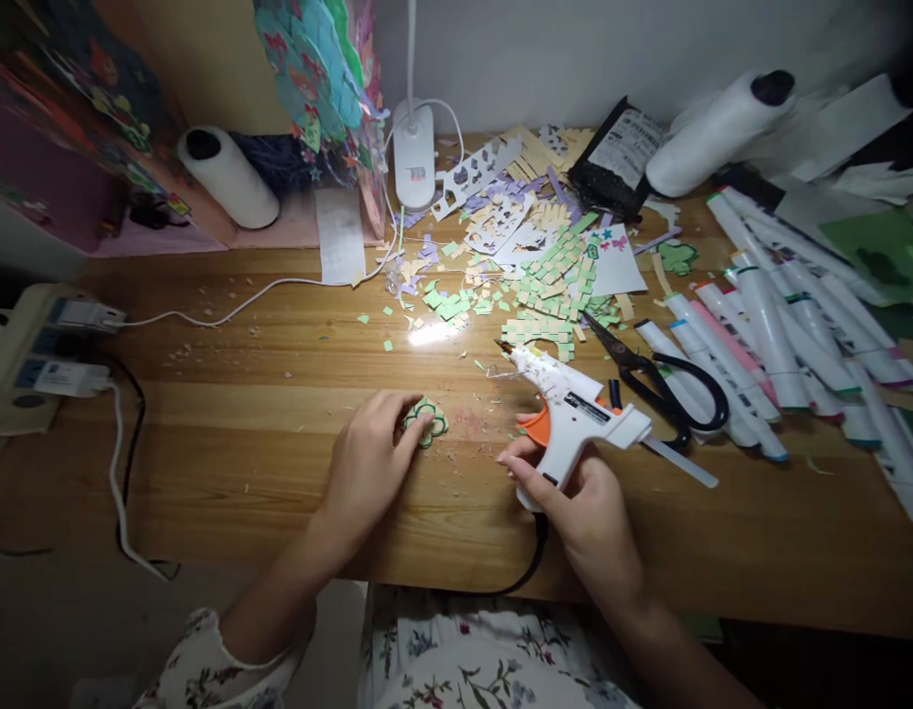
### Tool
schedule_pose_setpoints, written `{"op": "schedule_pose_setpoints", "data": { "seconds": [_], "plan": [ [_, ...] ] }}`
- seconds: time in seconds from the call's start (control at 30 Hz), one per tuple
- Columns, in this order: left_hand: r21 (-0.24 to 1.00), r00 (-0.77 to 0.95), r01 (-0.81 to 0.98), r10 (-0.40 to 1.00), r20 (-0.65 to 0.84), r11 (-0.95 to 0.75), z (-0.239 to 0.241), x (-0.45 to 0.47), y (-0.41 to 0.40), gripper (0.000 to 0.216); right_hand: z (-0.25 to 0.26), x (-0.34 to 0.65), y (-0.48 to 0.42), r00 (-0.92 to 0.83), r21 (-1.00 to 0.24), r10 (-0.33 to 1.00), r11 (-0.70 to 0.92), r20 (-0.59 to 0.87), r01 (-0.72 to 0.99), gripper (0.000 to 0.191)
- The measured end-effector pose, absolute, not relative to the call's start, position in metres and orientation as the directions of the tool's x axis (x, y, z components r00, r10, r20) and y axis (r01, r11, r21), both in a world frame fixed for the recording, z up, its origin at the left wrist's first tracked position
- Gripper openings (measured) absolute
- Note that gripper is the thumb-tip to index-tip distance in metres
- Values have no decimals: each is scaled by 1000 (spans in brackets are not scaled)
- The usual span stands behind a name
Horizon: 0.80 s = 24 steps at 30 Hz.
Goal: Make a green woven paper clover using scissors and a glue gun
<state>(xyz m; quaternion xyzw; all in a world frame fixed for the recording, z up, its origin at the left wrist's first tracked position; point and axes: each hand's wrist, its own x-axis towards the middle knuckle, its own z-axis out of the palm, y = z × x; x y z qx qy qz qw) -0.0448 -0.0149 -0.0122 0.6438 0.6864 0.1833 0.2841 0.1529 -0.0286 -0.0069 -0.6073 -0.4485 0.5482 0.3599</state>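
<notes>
Brown wood lay under nearly everything: the table (234,453) reached across most of my view. To the right, a loose pile of white-barrelled markers (766,325) spread over it, a pink one among them. Green, cream and purple paper scraps (552,266) covered the back in a tangled heap. Behind them a white roll (714,138) with a dark end leaned beside a black package (622,148). My right hand (596,502) was wrapped around the handle of a white glue gun (585,414), fingers near the orange trigger; whether I was pressing it, I couldn't tell. The nozzle pointed up and to the left, toward the scraps. Black-handled scissors (633,363) lay just beyond the gun, their tips at the heap. Smallest was the green-edged flower piece (437,420), low on the table in front of me, left of the gun; the thumb and forefinger of my left hand (371,448) were closed on its edge.
</notes>
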Motion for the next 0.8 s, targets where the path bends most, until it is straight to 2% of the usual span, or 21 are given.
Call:
{"op": "schedule_pose_setpoints", "data": {
  "seconds": [0.07, 0.13, 0.2, 0.3, 0.4, 0.53, 0.6, 0.67, 0.73, 0.8],
  "plan": [
    [513, -76, 852, 994, -76, 104, -9, -46, -18, 29, -6, 151, -31, -27, -933, 940, -332, -339, 136, 12],
    [488, -123, 867, 992, 20, 98, -1, -47, -24, 29, -6, 148, -33, -47, -938, 940, -330, -337, 109, 12],
    [576, -108, 816, 992, 60, 54, 11, -46, -35, 19, -5, 145, -35, -71, -941, 940, -328, -334, 83, 15],
    [736, 71, 677, 995, -72, 5, 28, -40, -53, 12, -6, 139, -40, -130, -955, 947, -294, -295, 28, 23],
    [786, 202, 617, 962, -182, 20, 35, -30, -67, 13, -7, 131, -45, -220, -953, 934, -299, -280, -57, 21],
    [798, 167, 603, 981, -101, -20, 31, -25, -75, 21, -5, 122, -46, -373, -944, 897, -303, -237, -130, 29],
    [783, 128, 620, 991, -34, -53, 28, -29, -77, 16, 0, 122, -38, -449, -975, 879, -212, -160, -67, 29],
    [748, 56, 663, 998, 10, -45, 24, -39, -80, 14, 4, 125, -24, -522, -994, 846, -77, -107, 79, 23],
    [687, -62, 726, 997, 49, 12, 20, -58, -83, 17, 5, 129, -6, -563, -959, 818, 57, -114, 276, 20],
    [616, -171, 782, 983, 71, 92, 12, -83, -86, 18, 1, 132, 12, -532, -882, 836, 143, -136, 449, 16]
  ]
}}
